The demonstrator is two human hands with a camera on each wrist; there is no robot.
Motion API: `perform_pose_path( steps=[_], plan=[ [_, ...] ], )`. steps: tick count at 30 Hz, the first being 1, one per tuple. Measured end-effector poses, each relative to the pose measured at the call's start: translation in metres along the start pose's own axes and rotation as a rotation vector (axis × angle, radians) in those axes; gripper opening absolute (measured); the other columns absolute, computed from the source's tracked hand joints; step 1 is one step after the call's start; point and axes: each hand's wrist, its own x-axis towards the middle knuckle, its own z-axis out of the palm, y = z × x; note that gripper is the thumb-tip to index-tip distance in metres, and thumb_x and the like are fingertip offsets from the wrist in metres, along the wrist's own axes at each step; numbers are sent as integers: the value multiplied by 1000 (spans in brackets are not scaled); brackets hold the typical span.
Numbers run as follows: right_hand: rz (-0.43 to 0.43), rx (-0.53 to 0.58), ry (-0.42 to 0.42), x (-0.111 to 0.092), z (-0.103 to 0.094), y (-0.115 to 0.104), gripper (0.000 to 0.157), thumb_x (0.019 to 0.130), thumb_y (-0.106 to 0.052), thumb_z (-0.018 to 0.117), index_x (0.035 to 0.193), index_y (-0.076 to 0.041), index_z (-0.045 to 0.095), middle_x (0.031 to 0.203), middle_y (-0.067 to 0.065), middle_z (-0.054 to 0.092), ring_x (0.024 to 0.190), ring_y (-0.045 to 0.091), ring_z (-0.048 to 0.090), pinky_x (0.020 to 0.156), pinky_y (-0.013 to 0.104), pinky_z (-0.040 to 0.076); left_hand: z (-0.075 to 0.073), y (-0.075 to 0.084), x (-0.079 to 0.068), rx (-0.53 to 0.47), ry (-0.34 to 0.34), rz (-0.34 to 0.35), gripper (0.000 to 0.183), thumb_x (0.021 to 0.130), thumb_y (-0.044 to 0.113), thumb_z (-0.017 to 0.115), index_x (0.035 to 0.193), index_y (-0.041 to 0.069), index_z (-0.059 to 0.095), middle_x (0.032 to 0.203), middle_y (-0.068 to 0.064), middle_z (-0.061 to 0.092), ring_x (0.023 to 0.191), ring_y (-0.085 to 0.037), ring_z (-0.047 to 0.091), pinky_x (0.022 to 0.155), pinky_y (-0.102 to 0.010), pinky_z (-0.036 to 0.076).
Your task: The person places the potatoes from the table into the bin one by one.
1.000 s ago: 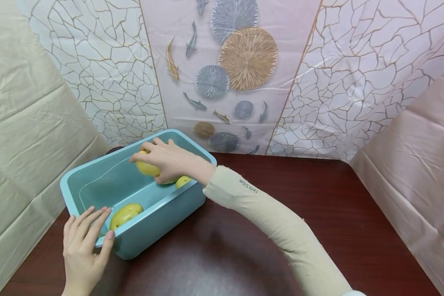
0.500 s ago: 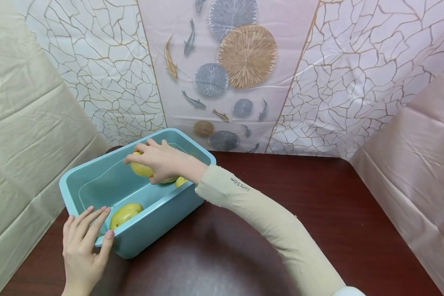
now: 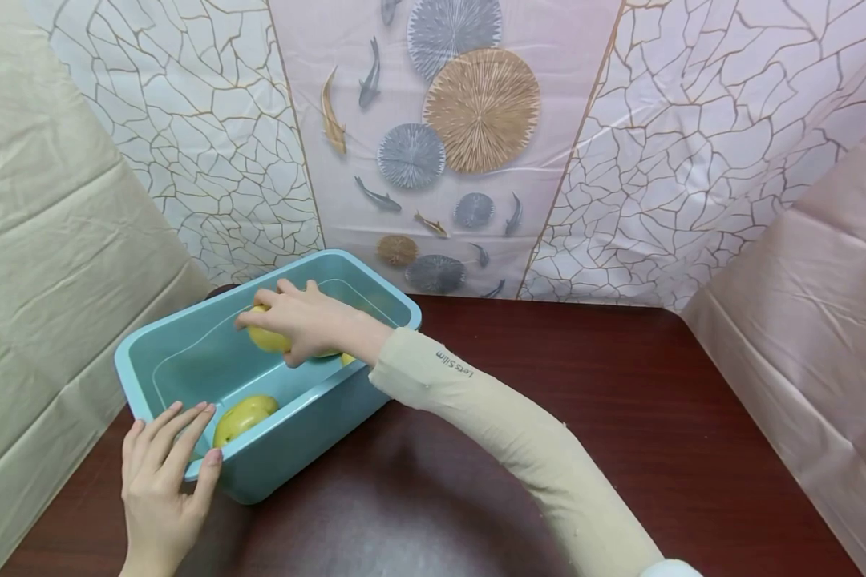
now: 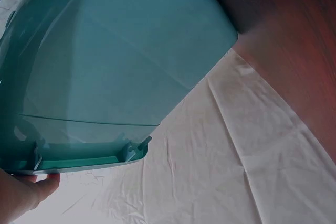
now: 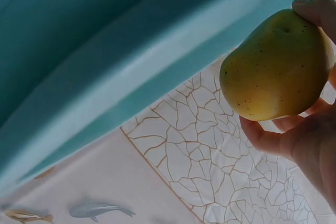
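A light-blue plastic tub [image 3: 310, 437] stands at the left, angled on the table. My right hand [image 3: 313, 320] reaches over its front rim and grips a speckled yellow mango [image 3: 265, 338] inside the tub's outline. In the right wrist view, the thumb and fingers go round this mango [image 5: 275, 69] from opposite sides. At the tub's near left corner my left hand [image 3: 160, 489] rests on the rim, fingers spread and fairly straight, thumb at the front. Another mango [image 3: 245, 419] lies near that corner. More yellow fruit [image 3: 347, 359] is partly hidden behind my right hand and wrist.
The dark reddish-brown table [image 3: 584, 417] extends to the right of the tub. A patterned cloth [image 3: 693, 168] hangs behind it, with pale fabric [image 3: 79, 304] at the left and pinkish fabric [image 3: 815, 320] at the right. A dark object [image 3: 221, 290] shows behind the tub.
My right hand has moved a little to the left and nearer with the mango in its grip. The left hand stays at the tub's corner.
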Motion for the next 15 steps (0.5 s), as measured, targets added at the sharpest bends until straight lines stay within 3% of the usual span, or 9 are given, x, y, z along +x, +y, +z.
perform_pose_path(
  steps=[8, 15],
  plan=[
    [11, -19, -19, 7, 10, -3, 65, 75, -30, 66, 132, -37, 35, 131, -6, 38, 111, 15, 33, 85, 36, 35, 0, 0, 1, 2, 0, 0, 47, 87, 41, 49, 107, 2, 64, 107, -16, 62, 121, -18, 45, 104, -52, 18],
    [19, 1, -65, 13, 14, -7, 66, 75, -30, 67, 132, -39, 34, 135, -7, 35, 118, 15, 31, 95, 44, 32, -1, 0, 0, 7, 1, -4, 47, 87, 42, 48, 107, 2, 64, 107, -16, 62, 121, -19, 45, 105, -50, 18]
  ],
)
